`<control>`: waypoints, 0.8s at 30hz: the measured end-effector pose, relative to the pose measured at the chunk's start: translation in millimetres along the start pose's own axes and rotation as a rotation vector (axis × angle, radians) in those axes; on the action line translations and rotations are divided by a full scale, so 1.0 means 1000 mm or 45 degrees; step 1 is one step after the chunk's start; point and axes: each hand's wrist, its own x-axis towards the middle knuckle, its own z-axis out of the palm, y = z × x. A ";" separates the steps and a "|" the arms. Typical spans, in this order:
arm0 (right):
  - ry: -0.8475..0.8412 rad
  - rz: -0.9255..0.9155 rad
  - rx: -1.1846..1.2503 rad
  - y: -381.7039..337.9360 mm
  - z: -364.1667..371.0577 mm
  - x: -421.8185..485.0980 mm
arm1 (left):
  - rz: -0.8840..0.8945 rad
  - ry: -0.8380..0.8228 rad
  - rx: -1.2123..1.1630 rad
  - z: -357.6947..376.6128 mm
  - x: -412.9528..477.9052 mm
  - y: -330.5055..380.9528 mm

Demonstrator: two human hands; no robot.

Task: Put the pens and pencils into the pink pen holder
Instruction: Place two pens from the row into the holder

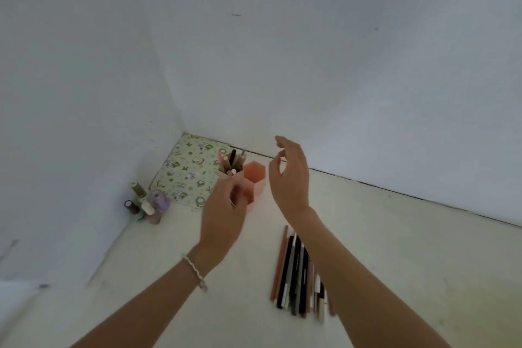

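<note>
Pink pen holder (255,176) between loose, empty right grip (291,178) and curled left grip (223,215), hold unclear; walls (367,93) close behind.

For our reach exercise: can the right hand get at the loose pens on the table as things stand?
Probably yes. The right hand is open and empty, raised beside the pink pen holder; the loose pens lie uncovered below its forearm, so drawing back and down should reach them.

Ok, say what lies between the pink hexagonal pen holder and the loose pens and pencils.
Only bare white tabletop between pen holder and pens, per the head view.
</note>
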 end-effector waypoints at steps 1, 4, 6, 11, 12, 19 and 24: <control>0.043 0.073 0.039 0.005 -0.014 0.002 | -0.116 -0.176 0.056 0.016 -0.010 0.002; 0.110 0.248 0.065 0.018 -0.052 0.000 | -0.373 -0.621 0.400 0.062 -0.032 -0.002; 0.131 0.315 0.028 0.030 -0.078 -0.008 | -0.393 -0.722 0.591 0.083 -0.045 -0.001; 0.153 0.457 -0.055 0.057 -0.130 -0.039 | -0.419 -0.668 0.725 0.107 -0.064 0.002; 0.157 0.484 -0.068 0.061 -0.138 -0.046 | -0.443 -0.654 0.714 0.110 -0.066 0.002; -0.129 0.720 -0.217 0.088 -0.147 -0.091 | -0.484 -0.459 0.432 0.103 -0.058 0.005; -0.601 0.967 -0.470 0.101 -0.137 -0.120 | -0.314 -0.330 0.166 0.093 -0.043 0.029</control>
